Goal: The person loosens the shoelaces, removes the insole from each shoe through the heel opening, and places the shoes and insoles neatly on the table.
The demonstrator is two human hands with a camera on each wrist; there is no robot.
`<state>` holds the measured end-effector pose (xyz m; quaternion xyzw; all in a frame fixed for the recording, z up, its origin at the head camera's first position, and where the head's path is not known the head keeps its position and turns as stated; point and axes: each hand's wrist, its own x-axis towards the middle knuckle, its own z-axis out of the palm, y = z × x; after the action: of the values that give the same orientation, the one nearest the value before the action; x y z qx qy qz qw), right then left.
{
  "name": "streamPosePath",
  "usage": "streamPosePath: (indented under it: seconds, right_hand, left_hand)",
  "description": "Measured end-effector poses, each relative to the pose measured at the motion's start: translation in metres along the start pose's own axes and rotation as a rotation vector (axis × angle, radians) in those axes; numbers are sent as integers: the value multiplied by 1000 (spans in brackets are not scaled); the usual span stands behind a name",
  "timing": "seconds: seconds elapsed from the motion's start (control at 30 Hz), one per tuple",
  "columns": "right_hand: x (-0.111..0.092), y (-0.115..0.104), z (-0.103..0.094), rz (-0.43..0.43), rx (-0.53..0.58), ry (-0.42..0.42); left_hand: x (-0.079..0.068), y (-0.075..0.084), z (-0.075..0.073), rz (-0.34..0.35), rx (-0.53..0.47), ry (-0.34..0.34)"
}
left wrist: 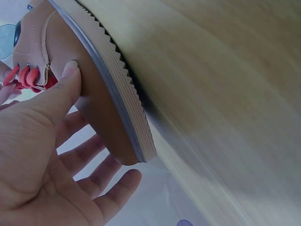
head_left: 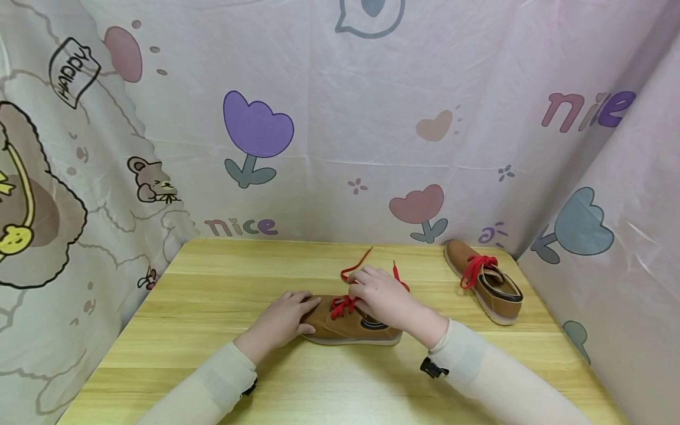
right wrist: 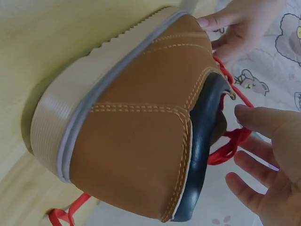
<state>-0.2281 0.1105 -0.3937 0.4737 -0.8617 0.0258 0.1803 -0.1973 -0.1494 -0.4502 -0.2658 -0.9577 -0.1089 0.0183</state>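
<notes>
Left fingers (left wrist: 120, 192) wide round brown shoe (head_left: 337, 330), right fingers (right wrist: 254, 165) in a pinch on its red lace (right wrist: 225, 153)

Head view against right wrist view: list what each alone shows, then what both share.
Only the head view shows a second leathery brown shoe, its red fabric laces looped, and a purple tulip print. Only the right wrist view makes out pale double stitching near the heel and the cream sole's toothed edge. Both show the nearer leathery brown shoe, red laces, left hand, right hand and yellow wood-grain table.
</notes>
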Motion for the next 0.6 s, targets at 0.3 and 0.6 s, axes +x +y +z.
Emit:
streamPosePath:
  seconds: [0.3,0.6]
  right_hand:
    - [-1,4,-1,48,103,29]
    - [-5,9,7,144,285,118]
  left_hand:
    - [0,0,-1,9,-1,8]
    - [0,-1,1,19,11,14]
